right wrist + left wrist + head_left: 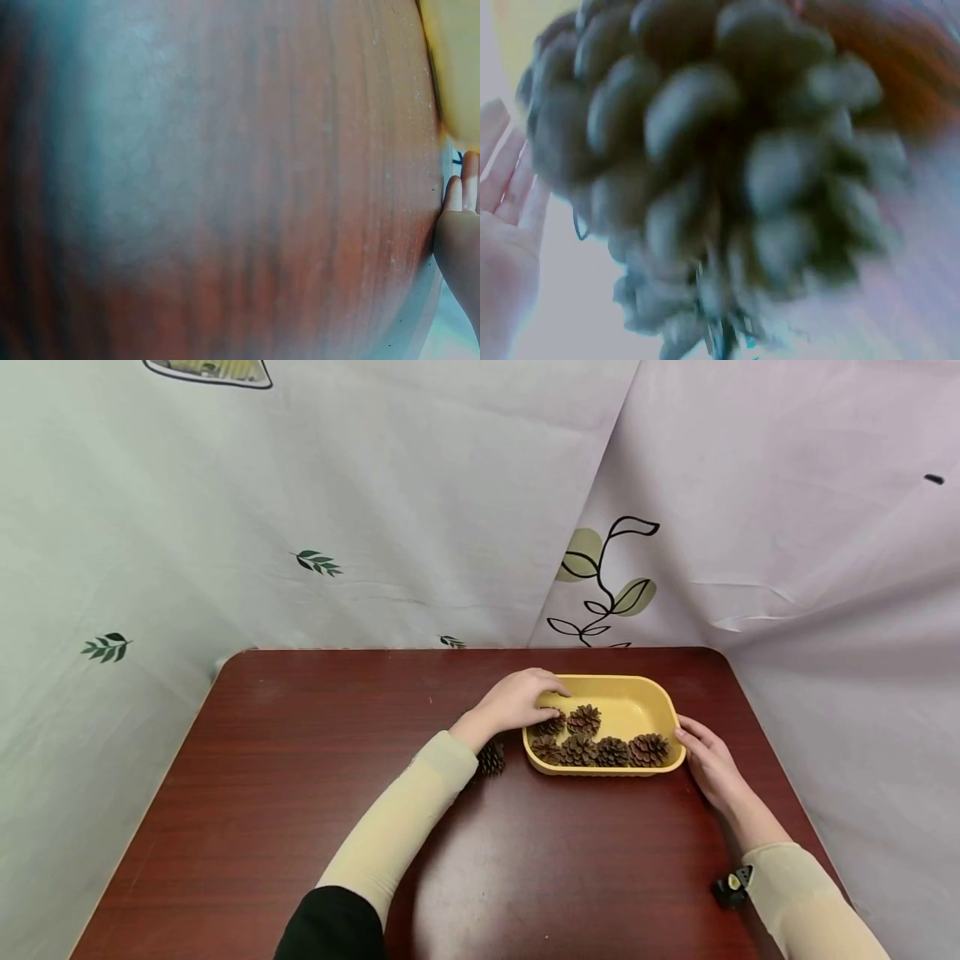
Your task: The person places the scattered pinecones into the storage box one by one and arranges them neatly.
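Observation:
A yellow tray (633, 697) holds several brown pine cones, with a row along its near side and two behind at the left. Over the tray's left end, my left hand (517, 697) reaches in with extended fingers; its thumb lies at a pine cone (551, 724) in the back left. Another pine cone (491, 758) sits on the table beside my left wrist. That wrist's view has a large, blurred pine cone (705, 150) close up, with the hand's straight fingers at the left edge. My right hand (712, 768) holds the tray's right end, thumb at the rim.
The dark red-brown table (300, 827) carries the tray near its back right. Just behind the back edge hangs a pale patterned cloth (420, 510), which also runs along both sides. A small black device (729, 889) is at the right sleeve.

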The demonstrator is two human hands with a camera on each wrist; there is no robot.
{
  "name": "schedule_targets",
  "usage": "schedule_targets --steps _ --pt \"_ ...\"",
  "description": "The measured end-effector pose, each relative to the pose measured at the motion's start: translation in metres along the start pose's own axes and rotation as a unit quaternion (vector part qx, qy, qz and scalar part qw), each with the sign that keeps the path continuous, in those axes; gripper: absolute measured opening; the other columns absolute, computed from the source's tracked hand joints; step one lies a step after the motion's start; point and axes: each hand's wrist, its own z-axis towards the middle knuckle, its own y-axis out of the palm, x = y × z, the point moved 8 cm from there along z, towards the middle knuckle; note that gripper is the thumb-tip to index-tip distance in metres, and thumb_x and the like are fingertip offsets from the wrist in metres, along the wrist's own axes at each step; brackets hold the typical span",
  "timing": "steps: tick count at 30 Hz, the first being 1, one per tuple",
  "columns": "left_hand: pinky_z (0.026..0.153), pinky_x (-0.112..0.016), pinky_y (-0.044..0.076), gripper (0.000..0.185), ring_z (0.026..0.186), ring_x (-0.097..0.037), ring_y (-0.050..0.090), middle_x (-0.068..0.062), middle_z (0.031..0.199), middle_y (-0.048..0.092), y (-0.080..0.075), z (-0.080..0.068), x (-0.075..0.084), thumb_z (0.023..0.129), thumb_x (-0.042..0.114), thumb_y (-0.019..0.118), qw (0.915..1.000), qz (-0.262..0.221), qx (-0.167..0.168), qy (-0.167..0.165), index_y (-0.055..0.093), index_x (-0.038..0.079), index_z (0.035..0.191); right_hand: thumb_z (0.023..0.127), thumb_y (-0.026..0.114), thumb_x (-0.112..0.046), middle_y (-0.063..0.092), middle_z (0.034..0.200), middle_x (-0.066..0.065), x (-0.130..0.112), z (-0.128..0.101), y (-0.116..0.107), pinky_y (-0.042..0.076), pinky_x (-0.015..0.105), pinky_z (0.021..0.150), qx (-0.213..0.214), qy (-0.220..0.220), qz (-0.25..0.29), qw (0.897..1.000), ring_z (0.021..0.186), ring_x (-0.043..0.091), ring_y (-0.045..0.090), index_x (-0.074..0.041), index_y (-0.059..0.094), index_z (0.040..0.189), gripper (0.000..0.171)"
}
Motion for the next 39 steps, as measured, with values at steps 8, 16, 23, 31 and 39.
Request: schedule_targets --steps 8,16,23,31,39 --pt "0.113 -0.037 0.054 0.033 0.122 -0.022 0.069 -0.004 0.131 0.075 -0.021 -0.02 -0.018 0.098 0.022 0.079 0.9998 -0.004 0.012 -0.014 0.076 0.014 0.13 0.112 0.044 -0.001 0.075 0.119 -0.014 0.0 -0.001 -0.001 0.054 0.01 0.091 0.004 0.003 -0.006 1.0 0.107 -0.003 0.068 -0.025 0.072 0.121 0.039" --pt "0.117 -0.041 0.052 0.036 0.131 -0.025 0.066 -0.007 0.134 0.074 -0.032 -0.038 -0.043 0.096 0.019 0.08 0.9986 -0.037 0.001 -0.037 0.075 0.011 0.131 0.112 0.043 0.0 0.076 0.118 -0.013 -0.001 -0.001 -0.001 0.054 0.01 0.09 -0.001 -0.002 -0.001 1.0 0.107 -0.003 0.069 -0.024 0.073 0.121 0.039" --pt "0.118 -0.044 0.05 0.042 0.134 -0.028 0.064 -0.009 0.136 0.072 -0.036 -0.058 -0.067 0.096 0.02 0.081 0.9967 -0.055 -0.016 -0.058 0.072 0.009 0.135 0.112 0.044 -0.001 0.075 0.119 -0.014 0.0 -0.001 -0.001 0.054 0.01 0.091 -0.002 -0.002 -0.004 1.0 0.108 -0.003 0.068 -0.024 0.072 0.122 0.039" --pt "0.114 -0.048 0.053 0.044 0.13 -0.031 0.066 -0.013 0.136 0.072 -0.043 -0.086 -0.077 0.094 0.016 0.082 0.9932 -0.078 -0.006 -0.086 0.071 0.004 0.135 0.112 0.043 0.0 0.076 0.118 -0.011 -0.001 0.0 0.001 0.054 0.011 0.091 -0.006 -0.006 0.003 1.0 0.107 -0.001 0.069 -0.021 0.072 0.123 0.038" --pt "0.112 -0.05 0.054 0.049 0.132 -0.033 0.065 -0.014 0.139 0.071 -0.038 -0.111 -0.084 0.092 0.02 0.085 0.989 -0.096 0.0 -0.112 0.071 0.006 0.136 0.112 0.043 0.0 0.076 0.119 -0.01 -0.001 0.001 0.0 0.055 0.011 0.091 -0.007 -0.008 0.003 1.0 0.108 -0.001 0.069 -0.021 0.072 0.123 0.037"
